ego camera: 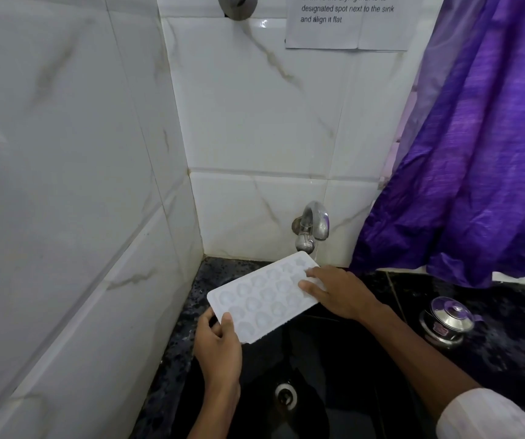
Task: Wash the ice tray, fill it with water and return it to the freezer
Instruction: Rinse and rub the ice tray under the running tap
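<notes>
Fingers (223, 321) of the left hand (218, 346) clamp the near corner of the white ice tray (264, 299), held tilted over the black sink (318, 391); the right hand (338, 294) pinches its far edge just below the wall tap (311, 224). On the dark desk (508, 337) to the right stands a small steel pot (448, 321).

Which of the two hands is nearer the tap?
The right hand, gripping the white plastic ice tray's far end just below the chrome wall tap; the left hand grips the near corner.
</notes>
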Demonstrator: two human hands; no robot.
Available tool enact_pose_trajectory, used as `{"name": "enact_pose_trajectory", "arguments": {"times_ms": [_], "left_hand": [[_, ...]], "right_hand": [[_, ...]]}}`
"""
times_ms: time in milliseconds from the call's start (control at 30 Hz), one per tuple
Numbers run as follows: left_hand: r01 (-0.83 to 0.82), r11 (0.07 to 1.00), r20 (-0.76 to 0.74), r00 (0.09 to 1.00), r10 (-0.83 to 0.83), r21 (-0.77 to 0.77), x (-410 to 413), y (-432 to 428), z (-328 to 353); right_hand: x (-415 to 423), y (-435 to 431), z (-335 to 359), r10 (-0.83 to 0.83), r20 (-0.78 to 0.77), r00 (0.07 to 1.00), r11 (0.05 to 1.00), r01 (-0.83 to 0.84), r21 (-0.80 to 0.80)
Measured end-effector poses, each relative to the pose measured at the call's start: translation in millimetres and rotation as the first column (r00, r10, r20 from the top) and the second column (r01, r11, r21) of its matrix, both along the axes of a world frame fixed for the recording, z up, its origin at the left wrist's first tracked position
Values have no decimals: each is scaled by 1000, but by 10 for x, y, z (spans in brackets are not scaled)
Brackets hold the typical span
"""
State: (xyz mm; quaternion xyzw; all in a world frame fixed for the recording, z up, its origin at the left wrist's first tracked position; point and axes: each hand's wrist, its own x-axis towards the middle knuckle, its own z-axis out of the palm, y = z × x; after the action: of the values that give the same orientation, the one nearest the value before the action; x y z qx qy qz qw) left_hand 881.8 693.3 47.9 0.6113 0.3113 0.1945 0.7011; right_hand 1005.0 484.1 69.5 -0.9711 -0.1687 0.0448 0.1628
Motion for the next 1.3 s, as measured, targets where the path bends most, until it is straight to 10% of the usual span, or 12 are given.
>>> {"name": "enact_pose_trajectory", "arguments": {"times_ms": [1300], "left_hand": [[-32,998,64,997,36,-62,147,66,114]], "right_hand": [[30,-108,1,2,38,999,959,-12,284]]}}
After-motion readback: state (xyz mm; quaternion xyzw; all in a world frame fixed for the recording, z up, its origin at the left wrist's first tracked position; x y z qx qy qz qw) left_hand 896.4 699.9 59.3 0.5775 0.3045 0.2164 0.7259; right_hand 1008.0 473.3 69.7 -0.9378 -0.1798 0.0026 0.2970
